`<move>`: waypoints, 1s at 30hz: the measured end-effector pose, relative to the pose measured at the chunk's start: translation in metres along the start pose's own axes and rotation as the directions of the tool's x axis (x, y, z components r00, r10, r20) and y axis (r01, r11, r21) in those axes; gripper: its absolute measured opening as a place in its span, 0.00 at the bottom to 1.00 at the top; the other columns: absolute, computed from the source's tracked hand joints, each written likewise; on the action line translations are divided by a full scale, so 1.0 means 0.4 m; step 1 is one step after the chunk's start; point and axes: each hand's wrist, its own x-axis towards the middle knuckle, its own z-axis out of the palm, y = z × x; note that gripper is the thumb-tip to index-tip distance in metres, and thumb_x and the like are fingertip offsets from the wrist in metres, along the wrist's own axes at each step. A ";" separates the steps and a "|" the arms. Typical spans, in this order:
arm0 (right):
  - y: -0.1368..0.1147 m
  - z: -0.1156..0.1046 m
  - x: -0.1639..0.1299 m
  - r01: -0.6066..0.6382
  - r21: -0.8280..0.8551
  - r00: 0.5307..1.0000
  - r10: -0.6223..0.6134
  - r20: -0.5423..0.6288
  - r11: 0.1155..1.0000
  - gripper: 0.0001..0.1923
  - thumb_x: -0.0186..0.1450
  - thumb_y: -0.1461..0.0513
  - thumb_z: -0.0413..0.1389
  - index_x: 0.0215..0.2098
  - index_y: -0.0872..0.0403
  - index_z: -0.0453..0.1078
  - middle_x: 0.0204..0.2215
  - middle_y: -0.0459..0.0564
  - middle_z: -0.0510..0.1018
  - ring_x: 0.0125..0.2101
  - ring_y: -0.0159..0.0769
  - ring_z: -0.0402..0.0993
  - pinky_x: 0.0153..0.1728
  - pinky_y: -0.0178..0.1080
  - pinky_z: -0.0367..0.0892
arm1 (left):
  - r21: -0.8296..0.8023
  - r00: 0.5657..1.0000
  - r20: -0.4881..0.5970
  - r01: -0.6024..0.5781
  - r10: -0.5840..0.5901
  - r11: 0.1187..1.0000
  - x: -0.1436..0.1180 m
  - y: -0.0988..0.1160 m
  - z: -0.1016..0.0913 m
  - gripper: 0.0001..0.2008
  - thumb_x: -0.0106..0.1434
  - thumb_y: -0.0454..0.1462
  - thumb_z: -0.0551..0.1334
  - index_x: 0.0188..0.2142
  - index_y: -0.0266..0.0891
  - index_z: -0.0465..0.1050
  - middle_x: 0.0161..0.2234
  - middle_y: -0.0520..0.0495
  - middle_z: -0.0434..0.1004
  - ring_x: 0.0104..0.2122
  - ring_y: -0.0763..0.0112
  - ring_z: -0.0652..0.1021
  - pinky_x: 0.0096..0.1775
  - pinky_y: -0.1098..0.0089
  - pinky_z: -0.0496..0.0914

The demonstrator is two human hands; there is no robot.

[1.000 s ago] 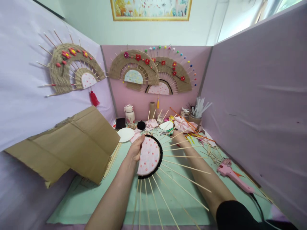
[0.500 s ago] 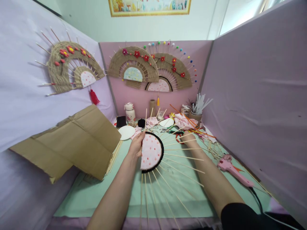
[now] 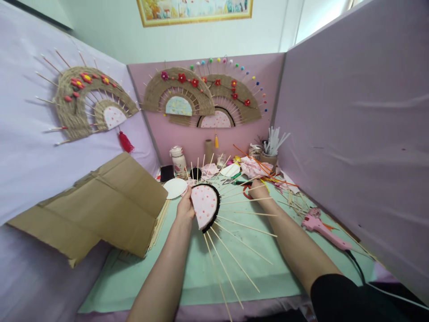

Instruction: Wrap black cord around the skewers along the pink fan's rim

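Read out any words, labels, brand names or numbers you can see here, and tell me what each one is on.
No text is readable anywhere.
The bottle bears a print too small to read.
The framed picture shows only blurred artwork.
The glue gun shows no visible marking.

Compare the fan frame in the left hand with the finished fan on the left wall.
The fan frame is held above the mat in the left hand, while the finished fan hangs flat on the wall. The fan frame's sticks are bare, whereas brown cord is woven across the finished fan's sticks. The finished fan carries red flowers and a red tassel, and the fan frame has neither. Both share a pink half-round centre with sticks fanning outward.
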 end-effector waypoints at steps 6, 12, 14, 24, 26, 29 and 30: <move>-0.018 -0.012 -0.021 -0.010 0.041 0.999 0.011 -0.032 0.999 0.16 0.55 0.71 0.51 0.43 0.64 0.65 0.39 0.66 0.71 0.41 0.48 0.70 0.37 0.41 0.64 | -0.009 0.995 -0.102 0.003 -0.004 1.000 -0.029 0.001 0.026 0.15 0.61 0.42 0.54 0.40 0.32 0.69 0.23 0.46 0.77 0.24 0.68 0.78 0.35 0.65 0.73; -0.054 -0.035 -0.048 0.171 0.369 0.983 -0.132 -0.130 0.913 0.15 0.58 0.69 0.50 0.44 0.62 0.64 0.50 0.67 0.63 0.52 0.50 0.57 0.50 0.47 0.53 | 0.057 0.995 -0.007 0.102 -0.102 0.993 -0.035 0.001 0.024 0.18 0.61 0.43 0.55 0.43 0.29 0.69 0.26 0.42 0.78 0.27 0.64 0.79 0.38 0.62 0.72; -0.083 -0.029 -0.056 0.272 0.637 0.959 -0.261 -0.115 0.721 0.12 0.57 0.66 0.52 0.40 0.59 0.65 0.47 0.62 0.66 0.51 0.48 0.58 0.51 0.47 0.51 | 0.093 0.986 0.053 0.153 -0.159 0.984 -0.041 -0.003 0.025 0.19 0.61 0.44 0.55 0.42 0.28 0.69 0.27 0.39 0.79 0.27 0.63 0.79 0.37 0.62 0.72; -0.338 -0.025 -0.089 0.019 0.964 0.679 -0.712 0.182 0.265 0.20 0.62 0.49 0.44 0.37 0.54 0.68 0.36 0.53 0.76 0.38 0.39 0.70 0.39 0.40 0.63 | 0.123 0.959 0.238 0.124 -0.150 0.985 -0.065 -0.027 0.035 0.16 0.59 0.39 0.59 0.44 0.32 0.69 0.31 0.41 0.79 0.31 0.63 0.79 0.39 0.64 0.72; -0.358 -0.030 -0.094 -0.047 0.955 0.571 -0.776 0.267 0.294 0.25 0.61 0.44 0.43 0.33 0.56 0.69 0.29 0.54 0.76 0.32 0.39 0.71 0.34 0.40 0.65 | 0.122 0.958 0.268 0.069 -0.100 0.990 -0.066 -0.030 0.035 0.15 0.58 0.38 0.60 0.44 0.34 0.69 0.31 0.43 0.78 0.31 0.65 0.79 0.39 0.66 0.72; -0.350 -0.027 -0.088 -0.087 0.932 0.456 -0.818 0.351 0.352 0.29 0.58 0.41 0.44 0.28 0.57 0.69 0.22 0.53 0.74 0.26 0.38 0.71 0.30 0.40 0.65 | 0.103 0.932 0.361 -0.011 -0.028 0.995 -0.065 -0.034 0.033 0.16 0.56 0.33 0.62 0.46 0.37 0.68 0.33 0.45 0.78 0.33 0.68 0.79 0.40 0.68 0.72; -0.339 -0.025 -0.082 -0.087 0.928 0.446 -0.819 0.361 0.362 0.28 0.57 0.41 0.47 0.27 0.57 0.68 0.21 0.52 0.73 0.25 0.37 0.70 0.28 0.39 0.65 | 0.108 0.925 0.378 -0.009 -0.033 0.994 -0.064 -0.036 0.032 0.16 0.56 0.33 0.62 0.45 0.37 0.69 0.32 0.45 0.78 0.33 0.68 0.79 0.40 0.68 0.71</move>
